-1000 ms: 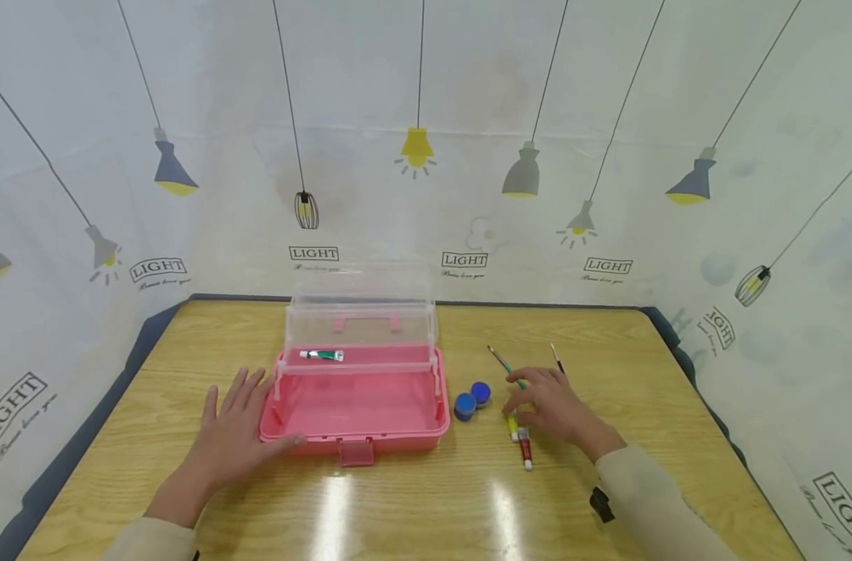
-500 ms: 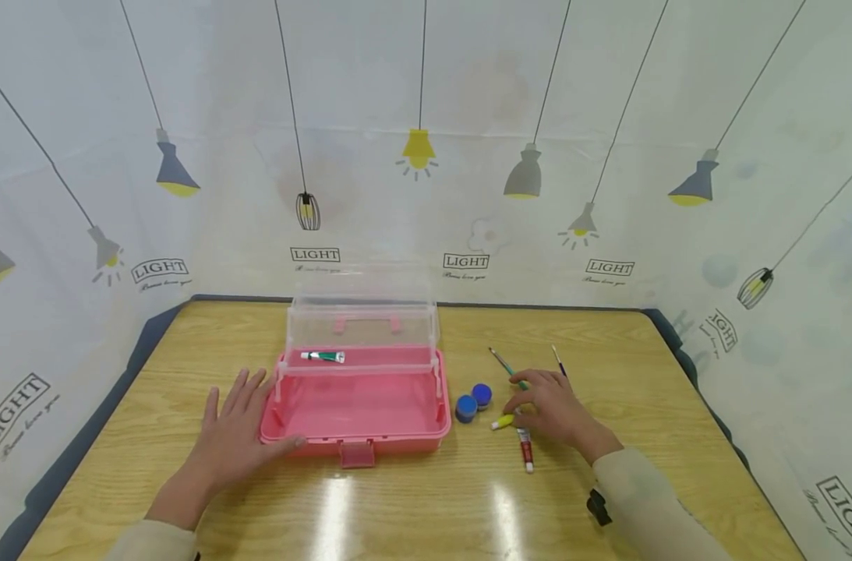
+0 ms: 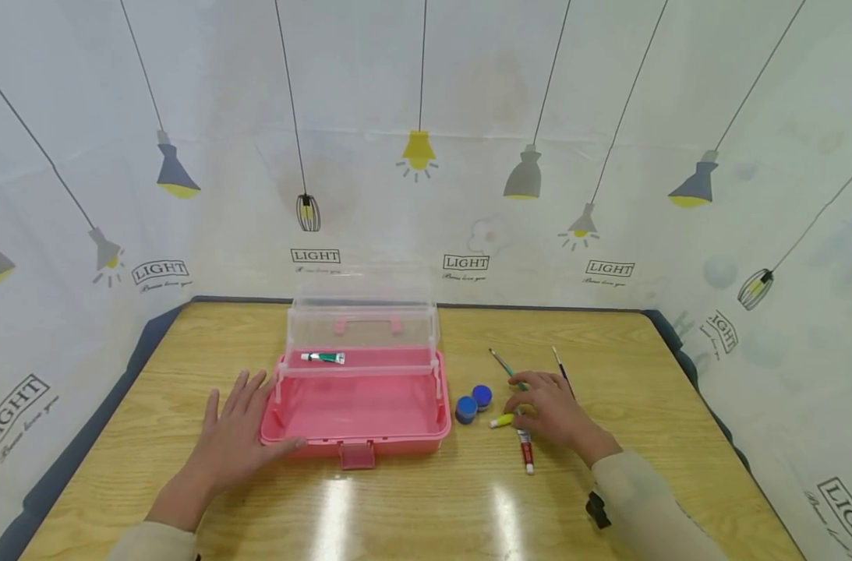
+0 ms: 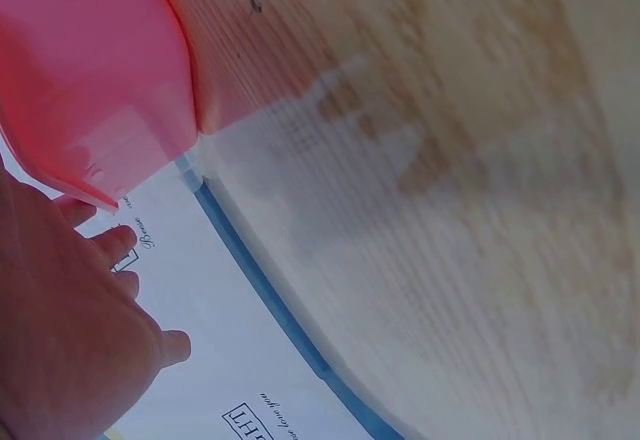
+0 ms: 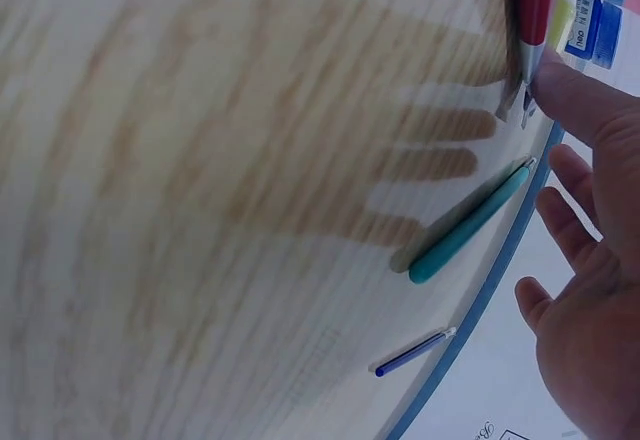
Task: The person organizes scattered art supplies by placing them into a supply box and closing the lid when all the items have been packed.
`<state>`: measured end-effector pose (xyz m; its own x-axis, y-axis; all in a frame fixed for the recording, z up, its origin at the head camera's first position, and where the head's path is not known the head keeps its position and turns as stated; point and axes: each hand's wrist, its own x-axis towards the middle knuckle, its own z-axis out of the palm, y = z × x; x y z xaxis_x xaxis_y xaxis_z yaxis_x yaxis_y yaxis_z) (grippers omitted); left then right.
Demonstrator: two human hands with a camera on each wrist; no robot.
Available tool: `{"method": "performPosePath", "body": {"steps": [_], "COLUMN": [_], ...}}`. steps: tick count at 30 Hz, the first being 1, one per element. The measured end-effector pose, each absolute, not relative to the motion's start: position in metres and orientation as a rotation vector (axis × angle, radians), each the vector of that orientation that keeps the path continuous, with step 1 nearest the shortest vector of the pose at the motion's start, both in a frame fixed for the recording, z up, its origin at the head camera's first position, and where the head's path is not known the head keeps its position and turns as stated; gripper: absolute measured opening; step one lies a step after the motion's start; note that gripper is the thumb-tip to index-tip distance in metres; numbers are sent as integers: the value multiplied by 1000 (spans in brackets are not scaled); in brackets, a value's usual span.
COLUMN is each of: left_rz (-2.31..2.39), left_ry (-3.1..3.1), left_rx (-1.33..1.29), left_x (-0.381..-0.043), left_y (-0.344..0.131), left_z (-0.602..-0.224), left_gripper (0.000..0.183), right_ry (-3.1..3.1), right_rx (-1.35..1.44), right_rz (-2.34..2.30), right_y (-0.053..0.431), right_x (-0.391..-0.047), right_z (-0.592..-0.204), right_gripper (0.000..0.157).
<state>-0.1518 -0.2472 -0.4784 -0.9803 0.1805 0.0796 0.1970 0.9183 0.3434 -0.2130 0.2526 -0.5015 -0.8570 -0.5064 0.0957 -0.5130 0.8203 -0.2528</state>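
Note:
A pink plastic box (image 3: 313,447) stands with its clear lid raised at the back. My left hand (image 3: 229,444) rests along its left side, fingers straight and thumb at the front rim. A green paint tube (image 3: 323,358) lies in the box's clear upper tray. To the right, my right hand (image 3: 552,409) pinches the end of a yellow paint tube (image 3: 501,421), whose white cap points left. Below that hand lies a red paint tube (image 3: 526,452), partly covered. In the right wrist view the thumb is beside the red tube's metal end; the index finger is hidden.
Two blue paint jars (image 3: 466,410) stand between the box and my right hand. A green-handled paintbrush (image 5: 470,225) and a thin blue paintbrush (image 5: 415,352) lie beyond the hand. The wooden table (image 3: 411,514) meets a lamp-printed cloth at the back.
The yellow tube has swung under my right fingers from pointing toward me to pointing left. My left hand and the box have stayed in place.

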Motion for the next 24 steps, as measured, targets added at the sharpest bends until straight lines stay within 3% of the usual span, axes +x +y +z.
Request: {"method": "performPosePath", "body": {"steps": [24], "left_rz": [-505], "left_ry": [-3063], "left_rx": [-274], "left_x": [-158], "left_y": [-248], "left_z": [-475], "left_gripper": [108], "right_ry": [-2906], "right_rx": [693], "right_rz": [461], "right_y": [254], "right_x": [-217], "right_z": [-485], "right_gripper": [9]}}
